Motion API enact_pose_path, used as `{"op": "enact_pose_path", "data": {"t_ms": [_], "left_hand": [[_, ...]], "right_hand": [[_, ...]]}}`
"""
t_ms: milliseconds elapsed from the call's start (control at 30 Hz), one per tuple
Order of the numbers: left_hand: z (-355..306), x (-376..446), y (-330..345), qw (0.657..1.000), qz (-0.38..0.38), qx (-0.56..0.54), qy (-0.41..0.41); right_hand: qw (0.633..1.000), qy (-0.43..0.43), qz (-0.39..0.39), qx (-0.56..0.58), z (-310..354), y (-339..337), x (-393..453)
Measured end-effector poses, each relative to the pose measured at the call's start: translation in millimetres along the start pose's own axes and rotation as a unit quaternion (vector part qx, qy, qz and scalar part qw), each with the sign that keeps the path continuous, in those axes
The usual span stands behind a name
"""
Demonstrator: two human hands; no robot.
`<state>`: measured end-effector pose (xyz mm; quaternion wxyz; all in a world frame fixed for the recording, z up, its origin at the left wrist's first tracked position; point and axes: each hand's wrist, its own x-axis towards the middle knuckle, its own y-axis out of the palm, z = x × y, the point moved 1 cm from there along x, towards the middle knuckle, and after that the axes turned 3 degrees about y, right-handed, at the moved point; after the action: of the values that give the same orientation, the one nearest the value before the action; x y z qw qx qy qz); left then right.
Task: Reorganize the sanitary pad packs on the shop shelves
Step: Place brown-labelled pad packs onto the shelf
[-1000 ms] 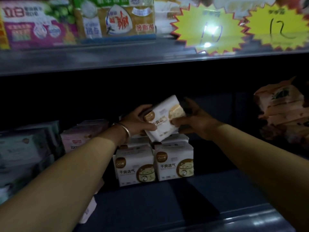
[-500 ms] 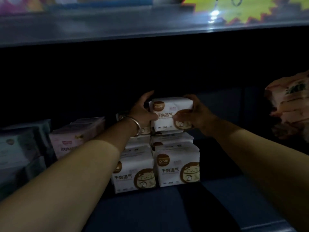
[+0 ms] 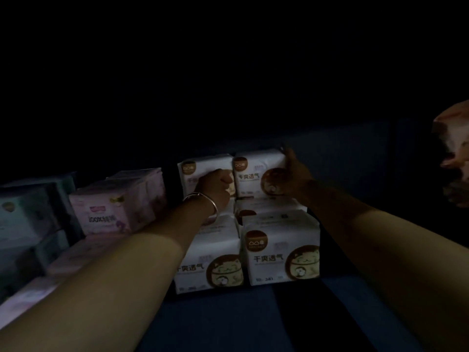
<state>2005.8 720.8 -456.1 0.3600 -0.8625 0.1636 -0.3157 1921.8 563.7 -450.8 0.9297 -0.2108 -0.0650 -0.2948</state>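
Both hands are raised to the top row of a stack of white packs on a dark shelf, the only view being the head camera.

Head view, hands: the left hand, with a metal bangle on its wrist, lies against the front of the upper left white pack; its fingers are curled, but the dim light does not let me tell whether they grip the pack or only press on it. The right hand lies flat against the front right part of the upper right white pack, thumb pointing up past the pack's top corner, fingers straight rather than wrapped around it. The hands are apart, one on each pack.

Head view, stock: the two upper packs stand side by side, touching, on top of further white packs. In front and lower, a front left white pack and a front right white pack stand upright on the shelf, touching each other, printed faces outward. To the left sits a pink pack, with pale green packs beyond it at the frame edge. At the far right edge, well apart from the white stack, pink-orange packs are partly visible. The upper part of the frame is too dark to read.
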Motion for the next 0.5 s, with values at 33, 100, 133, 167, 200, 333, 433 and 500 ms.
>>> {"op": "enact_pose_path", "data": {"t_ms": [33,100,133,167,200,333,433,500], "left_hand": [[1.6,-0.1,0.8,1.000,0.000,0.007,-0.003],[2.9,-1.5,1.6,1.000,-0.003,0.018,-0.003],[2.1,-3.2,1.4,1.000,-0.005,0.022,0.000],[1.0,-4.7,0.6,1.000,-0.007,0.025,0.003],[0.3,-6.9,-0.2,1.000,-0.007,0.030,0.005],[-5.4,-22.1,-6.0,0.998,-0.002,0.067,0.013],[-13.5,-38.3,-11.5,0.994,0.002,0.105,0.023],[-20.1,-50.5,-15.3,0.991,0.014,0.132,0.028]], "right_hand": [[1.000,0.007,-0.006,-0.015,1.5,2.9,1.6],[0.999,0.034,-0.014,-0.037,2.2,6.7,4.6],[0.998,0.046,-0.016,-0.050,1.6,7.5,4.9],[0.996,0.054,-0.019,-0.062,0.7,8.1,5.0],[0.996,0.057,-0.026,-0.070,-0.4,7.5,4.9],[0.989,0.061,-0.042,-0.131,-2.0,1.6,-4.4],[0.977,0.028,-0.048,-0.205,0.0,-5.1,-26.3],[0.964,-0.006,-0.053,-0.259,2.2,-8.9,-47.1]]}}
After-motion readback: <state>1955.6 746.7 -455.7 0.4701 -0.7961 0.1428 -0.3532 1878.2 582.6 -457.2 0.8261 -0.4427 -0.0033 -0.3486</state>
